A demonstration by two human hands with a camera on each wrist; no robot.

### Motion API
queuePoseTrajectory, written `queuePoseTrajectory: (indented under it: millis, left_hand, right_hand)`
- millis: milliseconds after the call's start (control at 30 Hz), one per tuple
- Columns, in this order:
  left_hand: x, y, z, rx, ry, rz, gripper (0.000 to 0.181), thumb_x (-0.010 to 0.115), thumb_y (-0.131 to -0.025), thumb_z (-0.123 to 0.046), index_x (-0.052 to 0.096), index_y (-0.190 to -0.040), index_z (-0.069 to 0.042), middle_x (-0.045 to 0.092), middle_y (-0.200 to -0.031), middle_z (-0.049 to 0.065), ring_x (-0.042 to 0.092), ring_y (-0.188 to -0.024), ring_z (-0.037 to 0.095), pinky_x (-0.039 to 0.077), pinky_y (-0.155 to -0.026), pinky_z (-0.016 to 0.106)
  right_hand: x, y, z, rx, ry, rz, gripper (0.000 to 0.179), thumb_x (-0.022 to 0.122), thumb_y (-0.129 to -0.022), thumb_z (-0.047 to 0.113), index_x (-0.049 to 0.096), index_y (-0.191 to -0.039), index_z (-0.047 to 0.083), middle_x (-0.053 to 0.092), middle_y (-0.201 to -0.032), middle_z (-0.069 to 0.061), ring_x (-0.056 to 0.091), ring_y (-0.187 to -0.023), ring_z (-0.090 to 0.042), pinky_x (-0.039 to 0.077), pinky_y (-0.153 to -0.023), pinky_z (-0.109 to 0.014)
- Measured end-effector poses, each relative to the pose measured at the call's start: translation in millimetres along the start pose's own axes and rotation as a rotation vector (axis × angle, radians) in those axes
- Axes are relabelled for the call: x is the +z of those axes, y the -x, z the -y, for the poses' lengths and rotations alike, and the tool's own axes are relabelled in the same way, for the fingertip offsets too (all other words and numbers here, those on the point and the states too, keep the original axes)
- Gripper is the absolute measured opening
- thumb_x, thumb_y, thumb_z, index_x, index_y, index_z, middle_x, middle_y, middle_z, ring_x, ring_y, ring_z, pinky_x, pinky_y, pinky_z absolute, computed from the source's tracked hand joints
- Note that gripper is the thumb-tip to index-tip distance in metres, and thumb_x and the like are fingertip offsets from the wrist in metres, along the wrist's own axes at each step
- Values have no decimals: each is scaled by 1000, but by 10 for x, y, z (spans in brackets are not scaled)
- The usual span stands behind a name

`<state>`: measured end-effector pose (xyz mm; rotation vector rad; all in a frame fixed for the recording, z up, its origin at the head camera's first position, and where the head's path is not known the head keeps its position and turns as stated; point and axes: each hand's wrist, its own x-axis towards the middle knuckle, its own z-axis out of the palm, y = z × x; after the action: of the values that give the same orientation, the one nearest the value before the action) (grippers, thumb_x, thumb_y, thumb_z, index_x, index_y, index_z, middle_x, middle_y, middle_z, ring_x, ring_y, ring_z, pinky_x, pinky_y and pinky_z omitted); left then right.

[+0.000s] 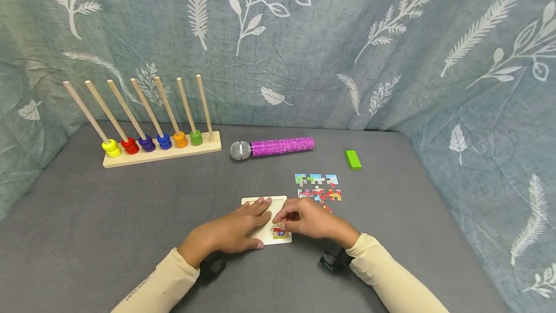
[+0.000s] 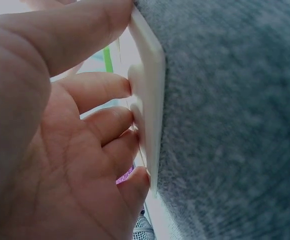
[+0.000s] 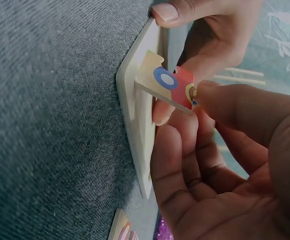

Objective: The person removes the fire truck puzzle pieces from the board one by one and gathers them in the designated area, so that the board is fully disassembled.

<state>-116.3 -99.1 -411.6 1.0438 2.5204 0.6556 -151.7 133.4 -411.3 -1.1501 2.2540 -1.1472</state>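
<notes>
A pale wooden puzzle tray [image 1: 268, 235] lies on the grey table in front of the person. Across its left part the left hand [image 1: 236, 228] rests with fingers spread, fingertips on the tray and thumb at its near edge. The right hand [image 1: 306, 217] pinches a puzzle piece [image 3: 167, 82] between thumb and fingers. Yellow, red and blue show on that piece, which stands tilted at the tray's near right corner, its lower edge at the tray's rim in the right wrist view. Just beyond the right hand lie several loose puzzle pieces [image 1: 316, 178], partly hidden by it.
At the back left stands a wooden peg abacus [image 1: 162, 156] with coloured rings on upright rods. A microphone with a glittery purple handle [image 1: 282, 146] lies at the back middle. Farther right is a green block [image 1: 353, 159]. A patterned cloth [image 1: 278, 47] hangs behind the table.
</notes>
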Motion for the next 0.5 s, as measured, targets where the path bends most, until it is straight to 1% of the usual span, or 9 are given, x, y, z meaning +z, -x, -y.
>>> queuePoseTrajectory:
  millis: [133, 233, 300, 367, 433, 500]
  left_hand:
    - [2, 1, 5, -6, -2, -2, 65, 70, -89, -21, 45, -140, 8, 25, -155, 24, 19, -144, 38, 16, -115, 53]
    - [4, 1, 9, -6, -8, -1, 65, 70, -89, -22, 45, -141, 8, 25, -155, 24, 19, -144, 37, 16, -116, 53]
    - [8, 0, 10, -3, -10, -2, 64, 70, -89, -22, 45, -141, 8, 26, -155, 24, 19, -144, 37, 16, -116, 52]
    - [14, 1, 11, -2, -7, -5, 64, 70, -89, -22, 45, -140, 8, 26, -155, 23, 20, -144, 37, 16, -116, 52]
    - [22, 1, 13, -3, -5, -8, 65, 71, -89, -22, 45, -141, 7, 26, -155, 23, 20, -144, 37, 16, -116, 52]
    - [31, 1, 15, 0, -5, -12, 65, 71, -89, -23, 45, -141, 7, 26, -155, 23, 20, -144, 37, 16, -116, 52]
  right_hand:
    - [16, 13, 0, 17, 9, 48, 19, 65, -87, -5, 75, -101, 4, 68, -91, 4, 53, -73, -1, 49, -65, -20]
    - [29, 28, -7, 12, 7, 58, 19, 64, -89, -4, 75, -103, 3, 69, -91, 3, 51, -71, 1, 48, -62, -19]
    - [34, 41, -21, 2, -1, 49, 19, 64, -89, -3, 75, -104, 2, 69, -92, 3, 50, -70, 1, 47, -61, -19]
    - [25, 57, -19, 1, -33, 37, 20, 63, -90, -4, 74, -106, 1, 69, -94, 0, 51, -71, -1, 47, -61, -20]
    - [6, 81, -14, 11, -65, 12, 21, 62, -90, -4, 73, -108, -1, 70, -97, -3, 53, -73, -2, 48, -63, -20]
    - [-29, 111, -14, 22, -100, -23, 23, 62, -90, -5, 71, -111, -4, 70, -96, -6, 55, -74, -4, 49, -63, -21]
